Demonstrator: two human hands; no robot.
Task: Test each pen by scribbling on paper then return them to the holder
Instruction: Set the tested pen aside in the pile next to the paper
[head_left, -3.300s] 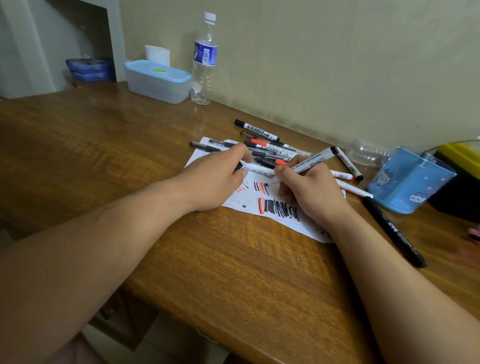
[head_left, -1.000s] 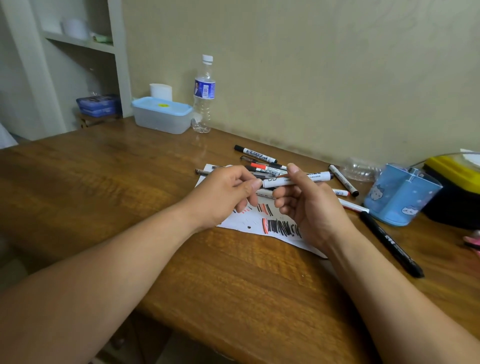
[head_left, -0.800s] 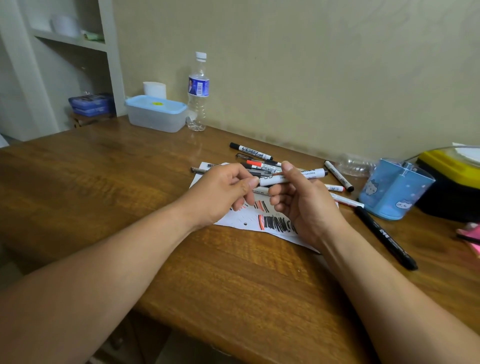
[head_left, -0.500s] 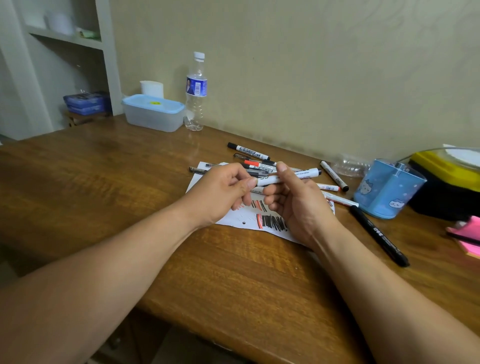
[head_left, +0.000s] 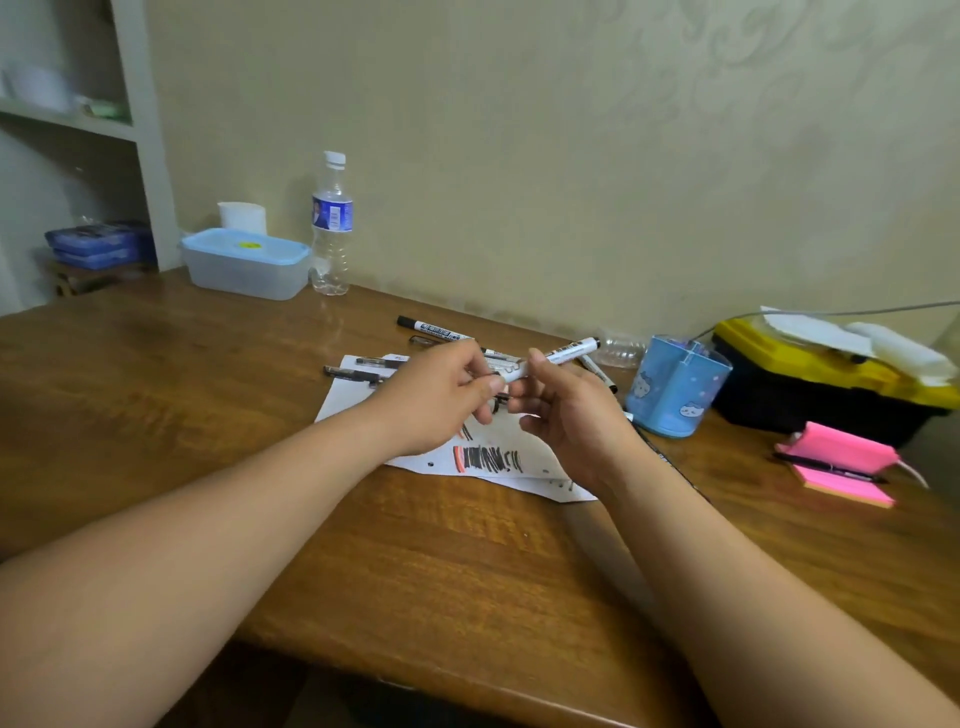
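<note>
Since scribbling, R hand (head_left: 571, 415) has lifted white marker (head_left: 567, 351) off paper (head_left: 353, 396); L hand (head_left: 441, 395) pinches its left end, R grips barrel, hands together above sheet; bare table (head_left: 208, 415) to left & front edge; blue holder (head_left: 675, 387) just right of R hand; loose pens (head_left: 431, 327) behind; bottle (head_left: 331, 223), lidded box (head_left: 244, 262) at wall; forearms extended fwd, marker tilted up-right.

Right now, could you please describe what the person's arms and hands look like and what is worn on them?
Both are bare. The left hand and the right hand wear no gloves, and no rings show. The left forearm and the right forearm carry no sleeve, watch or bracelet up to the picture's lower edge.
</note>
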